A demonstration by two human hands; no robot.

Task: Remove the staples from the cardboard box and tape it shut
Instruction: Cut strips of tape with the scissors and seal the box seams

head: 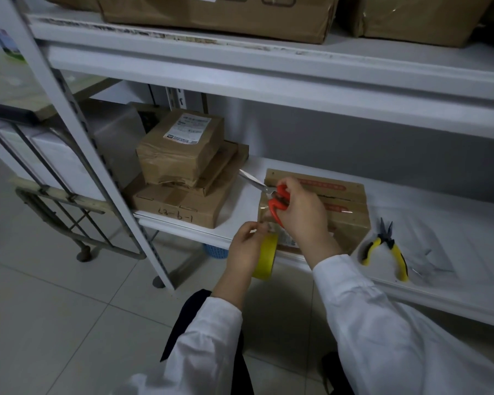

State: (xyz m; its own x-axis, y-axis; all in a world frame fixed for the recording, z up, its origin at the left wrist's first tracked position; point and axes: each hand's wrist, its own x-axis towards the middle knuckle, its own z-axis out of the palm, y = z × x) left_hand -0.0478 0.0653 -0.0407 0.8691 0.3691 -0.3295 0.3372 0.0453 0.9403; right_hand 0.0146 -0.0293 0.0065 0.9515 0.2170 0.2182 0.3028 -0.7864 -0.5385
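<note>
Crouching low over the tiled floor, the person reaches both white-sleeved forearms up toward the cardboard box, which lies flat at the front edge of the lower shelf.

Nearest, just below and left of the box's near left corner, the left hand grips a yellow tape roll. The roll stands on edge against the palm side of the hand, hanging in front of the shelf lip. Thumb and forefinger are pinched together above it, close to the box corner. Whether they hold a strip of tape I cannot tell, though something glossy and clear shows on that corner. The wrist is bent slightly back, forearm rising steeply from below.

Above it, over the left end of the box, the right hand is clenched around red-handled scissors. Fingers curl through the handles, back of the hand toward me. The blades point up and to the left, past the box's far left corner, and look closed or nearly so. The right forearm slants in from the lower right.

Right of the box, apart from it on the same shelf, lie yellow-handled pliers, nose pointing toward the back.

Left of the box stands a stack of parcels, the top one labelled. Below and left of the box, under the shelf, a blue basket peeks out.

Farthest up, above the box, large cartons sit on the next shelf.
</note>
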